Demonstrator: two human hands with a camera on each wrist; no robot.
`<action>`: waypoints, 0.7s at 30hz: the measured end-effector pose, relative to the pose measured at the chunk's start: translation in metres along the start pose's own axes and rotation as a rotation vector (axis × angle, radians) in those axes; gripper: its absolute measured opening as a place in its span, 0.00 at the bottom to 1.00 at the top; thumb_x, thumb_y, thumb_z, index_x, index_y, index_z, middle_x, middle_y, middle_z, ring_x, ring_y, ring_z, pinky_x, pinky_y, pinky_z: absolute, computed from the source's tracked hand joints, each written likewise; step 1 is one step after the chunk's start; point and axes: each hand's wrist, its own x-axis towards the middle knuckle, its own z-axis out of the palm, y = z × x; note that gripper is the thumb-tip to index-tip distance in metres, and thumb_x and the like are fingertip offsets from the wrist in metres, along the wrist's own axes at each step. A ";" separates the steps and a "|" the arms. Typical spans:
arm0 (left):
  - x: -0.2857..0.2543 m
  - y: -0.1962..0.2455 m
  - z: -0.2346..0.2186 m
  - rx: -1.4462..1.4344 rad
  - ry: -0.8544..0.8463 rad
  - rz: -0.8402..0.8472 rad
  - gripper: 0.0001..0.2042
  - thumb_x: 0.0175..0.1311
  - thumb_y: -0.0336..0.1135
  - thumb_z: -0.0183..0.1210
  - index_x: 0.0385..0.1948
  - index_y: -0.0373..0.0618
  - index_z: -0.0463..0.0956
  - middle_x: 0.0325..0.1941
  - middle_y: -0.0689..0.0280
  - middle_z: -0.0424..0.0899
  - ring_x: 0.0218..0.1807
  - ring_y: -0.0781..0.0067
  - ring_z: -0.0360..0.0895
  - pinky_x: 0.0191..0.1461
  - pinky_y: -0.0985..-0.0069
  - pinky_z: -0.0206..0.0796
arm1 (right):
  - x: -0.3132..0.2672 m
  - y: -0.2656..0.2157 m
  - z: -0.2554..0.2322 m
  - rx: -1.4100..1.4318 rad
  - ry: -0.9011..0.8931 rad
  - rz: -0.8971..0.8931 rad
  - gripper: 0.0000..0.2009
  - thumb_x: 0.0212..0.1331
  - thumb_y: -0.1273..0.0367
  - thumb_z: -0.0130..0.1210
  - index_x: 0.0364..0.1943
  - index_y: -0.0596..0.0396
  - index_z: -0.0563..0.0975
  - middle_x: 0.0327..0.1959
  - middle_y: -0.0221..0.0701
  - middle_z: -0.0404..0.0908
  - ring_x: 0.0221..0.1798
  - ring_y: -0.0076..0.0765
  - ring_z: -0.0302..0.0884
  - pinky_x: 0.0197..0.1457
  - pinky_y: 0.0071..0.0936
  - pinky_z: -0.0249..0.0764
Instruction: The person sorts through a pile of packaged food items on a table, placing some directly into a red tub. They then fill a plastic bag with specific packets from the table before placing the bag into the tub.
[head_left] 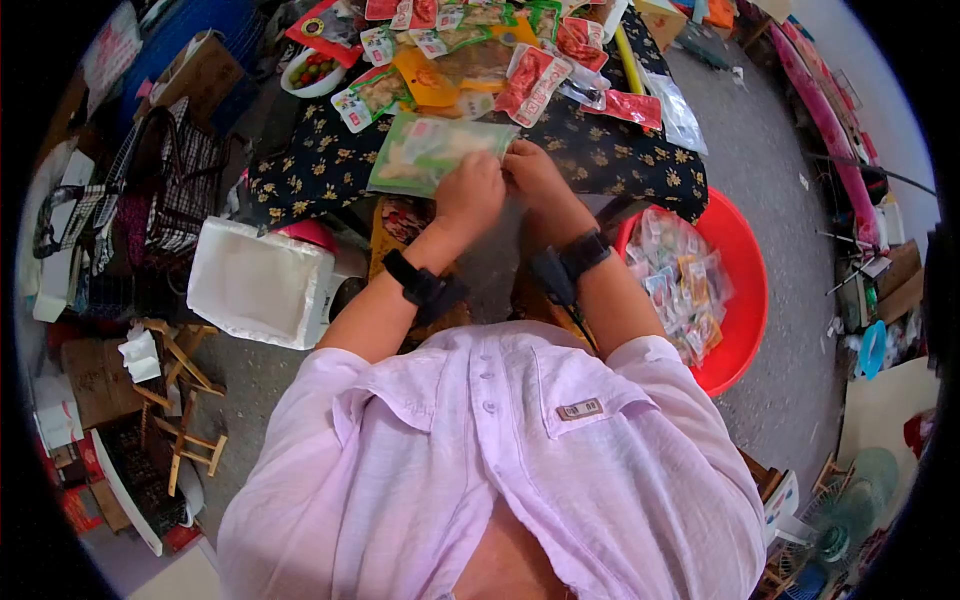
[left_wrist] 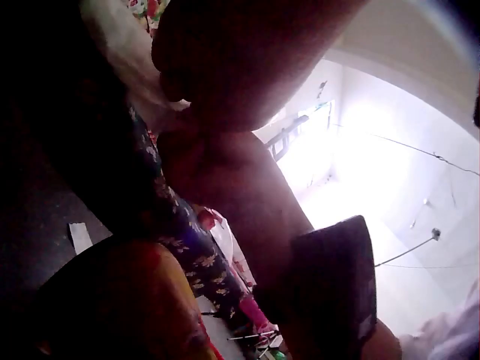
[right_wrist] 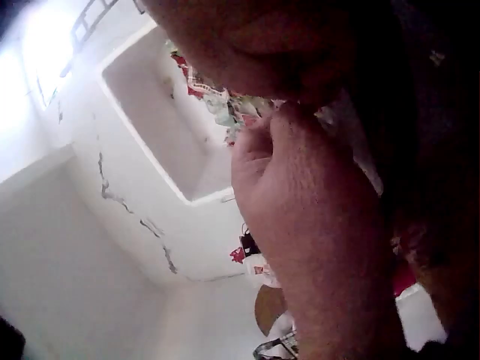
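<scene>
A clear plastic food packet with a green border and pale contents lies at the near edge of the cloth-covered table in the head view. My left hand pinches its right part, knuckles up. Close beside it, my right hand has its fingers curled at the packet's right end. The fingertips of both hands nearly meet there. In the right wrist view the right hand shows a curled thumb and forefinger, while the left wrist view shows the left hand dark and close, its fingertips at pale plastic.
Red, green and yellow food packets cover the back of the flowered table. A white bowl of small fruit sits at the left. Below stand a red tub of small packets and, left, a white foam box.
</scene>
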 end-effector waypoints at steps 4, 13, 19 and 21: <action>0.000 -0.008 0.006 -0.026 0.078 0.082 0.06 0.52 0.34 0.45 0.24 0.42 0.65 0.33 0.56 0.69 0.33 0.49 0.68 0.32 0.58 0.61 | 0.013 0.008 0.017 -0.071 0.116 -0.132 0.07 0.47 0.76 0.45 0.31 0.61 0.72 0.22 0.27 0.71 0.20 0.24 0.66 0.22 0.20 0.63; -0.027 -0.025 -0.003 0.037 0.128 0.188 0.19 0.43 0.40 0.57 0.39 0.46 0.67 0.47 0.57 0.66 0.51 0.55 0.60 0.51 0.60 0.51 | -0.008 -0.016 -0.003 -0.240 0.098 -0.054 0.09 0.48 0.70 0.46 0.32 0.62 0.71 0.21 0.28 0.73 0.21 0.22 0.69 0.23 0.18 0.66; -0.034 -0.036 0.009 0.283 0.262 0.348 0.17 0.42 0.39 0.55 0.38 0.49 0.68 0.49 0.58 0.65 0.51 0.58 0.61 0.51 0.58 0.50 | -0.015 0.001 -0.001 -0.241 0.317 -0.012 0.14 0.50 0.66 0.47 0.36 0.64 0.68 0.23 0.30 0.70 0.21 0.25 0.70 0.24 0.20 0.68; -0.028 -0.037 0.010 0.269 0.233 0.345 0.15 0.44 0.37 0.53 0.37 0.47 0.68 0.49 0.58 0.65 0.51 0.58 0.61 0.51 0.58 0.50 | -0.017 0.009 0.000 -0.124 0.259 0.031 0.15 0.51 0.65 0.48 0.36 0.63 0.67 0.25 0.31 0.70 0.21 0.27 0.70 0.24 0.21 0.69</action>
